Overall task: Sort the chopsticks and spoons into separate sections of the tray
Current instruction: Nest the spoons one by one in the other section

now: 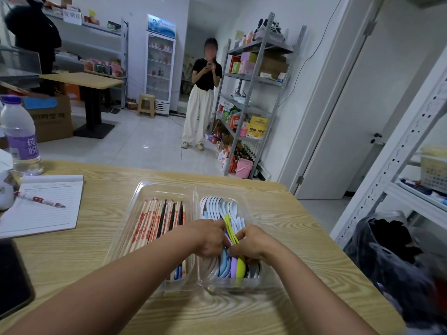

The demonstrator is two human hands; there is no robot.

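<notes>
A clear plastic tray (pixel 167 187) with two sections lies on the wooden table. Its left section holds several chopsticks (pixel 154 221), most in red-printed paper sleeves, some black. The right section holds several spoons (pixel 219 206), white ones stacked at the far end and blue, purple and green ones near me. My left hand (pixel 208 238) and my right hand (pixel 254 243) meet over the right section, both pinching the coloured spoons (pixel 231 232); a green one sticks up between my fingers.
A lined notepad (pixel 41 209) with a red pen (pixel 40 199) lies left of the tray, a water bottle (pixel 19 134) behind it, a dark device (pixel 12 281) at the near left edge. A black bag (pixel 391 245) hangs right of the table. A person (pixel 202 93) stands beyond.
</notes>
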